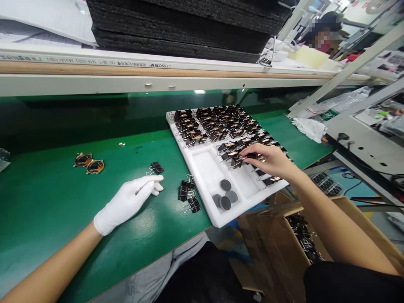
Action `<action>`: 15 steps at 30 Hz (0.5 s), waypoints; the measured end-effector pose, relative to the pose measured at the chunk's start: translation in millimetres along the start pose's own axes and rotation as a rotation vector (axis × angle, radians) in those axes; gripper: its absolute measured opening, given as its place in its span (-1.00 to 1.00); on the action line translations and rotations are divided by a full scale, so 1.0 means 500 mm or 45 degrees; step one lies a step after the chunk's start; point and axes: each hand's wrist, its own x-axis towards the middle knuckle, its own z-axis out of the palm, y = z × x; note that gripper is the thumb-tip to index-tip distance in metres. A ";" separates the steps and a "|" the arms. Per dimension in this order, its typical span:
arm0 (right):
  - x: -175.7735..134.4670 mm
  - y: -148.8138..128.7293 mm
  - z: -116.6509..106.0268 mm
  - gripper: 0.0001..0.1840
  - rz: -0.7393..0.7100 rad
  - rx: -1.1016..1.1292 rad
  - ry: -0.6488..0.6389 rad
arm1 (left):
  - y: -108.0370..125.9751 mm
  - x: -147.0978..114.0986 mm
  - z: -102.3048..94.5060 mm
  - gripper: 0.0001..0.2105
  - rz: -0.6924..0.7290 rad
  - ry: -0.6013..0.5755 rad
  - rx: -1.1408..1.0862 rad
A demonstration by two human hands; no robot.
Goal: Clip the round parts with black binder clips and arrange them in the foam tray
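Pinching a black wire-handled binder clip with bare right hand inside the white foam tray, likely seating or lifting it; resting white-gloved left hand, loosely open, left of tray. Probably calling next for steady, neighbour-clearing fingers.

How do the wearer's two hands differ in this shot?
The left hand wears a white glove; the right hand is bare. The left hand is over the green table, while the right hand is over the white tray. Both have black binder clips close by.
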 end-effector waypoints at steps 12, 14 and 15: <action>-0.018 0.034 0.054 -0.79 -0.187 -0.335 0.014 | 0.003 0.001 0.001 -0.57 -0.010 -0.026 0.030; -0.022 0.023 0.054 -0.77 -0.233 -0.579 0.053 | 0.002 -0.001 0.002 -0.58 -0.007 -0.028 0.030; -0.024 0.011 0.054 -0.78 -0.252 -0.677 0.076 | 0.001 -0.002 0.005 -0.58 -0.001 -0.023 0.021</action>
